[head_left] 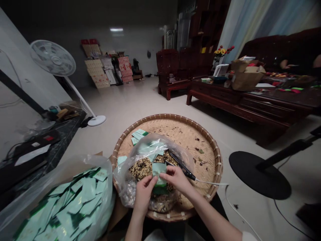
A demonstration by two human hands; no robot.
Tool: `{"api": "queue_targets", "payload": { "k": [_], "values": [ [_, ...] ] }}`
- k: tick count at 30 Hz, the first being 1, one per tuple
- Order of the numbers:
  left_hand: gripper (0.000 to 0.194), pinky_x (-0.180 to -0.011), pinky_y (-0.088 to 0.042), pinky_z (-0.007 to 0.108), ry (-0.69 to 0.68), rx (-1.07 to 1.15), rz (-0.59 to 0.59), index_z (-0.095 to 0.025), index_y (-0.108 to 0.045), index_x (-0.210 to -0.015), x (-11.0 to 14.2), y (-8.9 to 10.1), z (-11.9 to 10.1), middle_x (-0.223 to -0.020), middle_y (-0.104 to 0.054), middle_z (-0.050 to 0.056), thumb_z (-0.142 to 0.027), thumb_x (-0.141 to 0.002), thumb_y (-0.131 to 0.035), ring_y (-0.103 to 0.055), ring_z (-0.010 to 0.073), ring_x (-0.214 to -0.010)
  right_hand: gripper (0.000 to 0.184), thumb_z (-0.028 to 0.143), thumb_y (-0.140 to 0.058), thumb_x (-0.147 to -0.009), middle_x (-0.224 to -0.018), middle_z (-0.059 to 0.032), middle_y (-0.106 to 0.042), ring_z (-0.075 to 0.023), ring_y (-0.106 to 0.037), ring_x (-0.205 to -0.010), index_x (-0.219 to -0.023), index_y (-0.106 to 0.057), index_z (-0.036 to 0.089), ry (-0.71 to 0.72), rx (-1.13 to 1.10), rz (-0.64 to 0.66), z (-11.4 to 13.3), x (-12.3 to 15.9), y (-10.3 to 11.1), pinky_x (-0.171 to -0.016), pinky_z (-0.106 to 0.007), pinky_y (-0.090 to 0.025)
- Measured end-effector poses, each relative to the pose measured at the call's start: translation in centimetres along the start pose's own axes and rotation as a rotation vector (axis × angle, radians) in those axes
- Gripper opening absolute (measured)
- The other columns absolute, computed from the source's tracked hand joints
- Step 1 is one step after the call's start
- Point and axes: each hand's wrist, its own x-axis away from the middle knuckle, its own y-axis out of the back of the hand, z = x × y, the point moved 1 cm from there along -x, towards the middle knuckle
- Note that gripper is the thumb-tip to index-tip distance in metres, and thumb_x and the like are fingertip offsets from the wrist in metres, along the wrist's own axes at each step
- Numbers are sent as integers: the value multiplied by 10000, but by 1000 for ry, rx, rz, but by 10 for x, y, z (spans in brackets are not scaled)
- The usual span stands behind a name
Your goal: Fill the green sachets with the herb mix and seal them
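My left hand (144, 193) and my right hand (177, 180) pinch a small green sachet (159, 169) from either side. They hold it over an open clear plastic bag (122, 179) filled with a loose, dried, tan-and-dark mix (140, 168). Beside my right hand lies a black clamp-like tool (185, 170) resembling a hair straightener, with a white cord (210, 183). Bag and tool rest in a round woven bamboo tray (180, 132). Several flat green sachets (138, 134) lie at the tray's left side. Whether the held sachet contains anything, I cannot tell.
A large plastic bag of green sachets (82, 197) stands at the left. Dark dried bits (200, 151) dot the tray's right side. A black stand base (259, 174) is on the right, a white fan (54, 58) at the back left. A wooden table (225, 98) stands back right.
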Motion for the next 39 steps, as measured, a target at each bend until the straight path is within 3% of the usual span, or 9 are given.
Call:
{"api": "queue_targets", "payload": {
  "k": [7,11,14,19,25,30,34,37,39],
  "values": [
    [414,-605,-513,249,52,134,3,-124,-688,-852,2,-5,3,-738,-734,62,-403,-565,-798,-672,187,-655,310,460,-642,-713,-587,20,-519,-106,-435,-532,-704,-622,151,9,11,-7,-5,7,-8,-486,-218,-359],
    [506,-593,-512,250,1,201,-92,-167,-565,-946,0,-5,4,-731,-729,46,-409,-568,-798,-680,184,-651,253,337,-660,-703,-768,-4,-584,-122,-509,-610,-878,-571,178,115,48,-173,-4,11,-12,-557,-233,-422],
    [441,-551,-489,224,-30,181,-108,-184,-521,-847,1,-6,5,-658,-702,8,-420,-584,-785,-662,162,-595,232,342,-674,-684,-747,-6,-589,-136,-533,-621,-795,-544,185,123,84,-236,-4,12,-13,-574,-245,-433],
    [385,-528,-450,194,-63,117,-131,-160,-582,-751,4,-8,9,-599,-653,-15,-467,-599,-759,-609,124,-549,257,410,-652,-698,-639,-2,-565,-150,-520,-613,-655,-551,178,85,73,-289,-4,8,-14,-578,-259,-419],
    [362,-540,-464,198,-66,202,-217,-149,-592,-639,2,-5,13,-579,-628,-25,-402,-514,-818,-580,106,-537,330,447,-723,-607,-650,7,-560,-139,-523,-613,-628,-535,178,33,-156,-253,-10,10,-13,-585,-252,-428],
    [469,-623,-510,243,30,312,-111,-133,-656,-902,3,-6,8,-716,-684,21,-338,-519,-832,-644,144,-650,291,351,-770,-551,-609,25,-557,-128,-507,-583,-667,-569,176,-4,-203,-265,-7,12,-11,-575,-248,-417],
    [338,-562,-496,221,70,289,-103,-106,-660,-689,4,-6,8,-628,-671,14,-339,-516,-834,-609,120,-559,391,324,-780,-532,-598,50,-550,-114,-494,-563,-862,-633,173,-68,-279,-142,-1,11,-9,-586,-245,-416],
    [320,-531,-479,198,62,271,-90,-112,-651,-642,5,-7,8,-582,-655,-7,-333,-507,-838,-582,103,-529,266,363,-759,-551,-534,44,-502,-101,-442,-519,-606,-608,151,-107,-178,-61,-1,10,-9,-535,-236,-382],
    [319,-527,-477,194,55,251,-97,-115,-646,-629,5,-8,8,-573,-652,-12,-333,-501,-840,-577,100,-526,306,375,-739,-570,-486,49,-451,-92,-398,-497,-491,-544,153,-100,-107,-103,-1,10,-9,-500,-227,-343]
  ]
}}
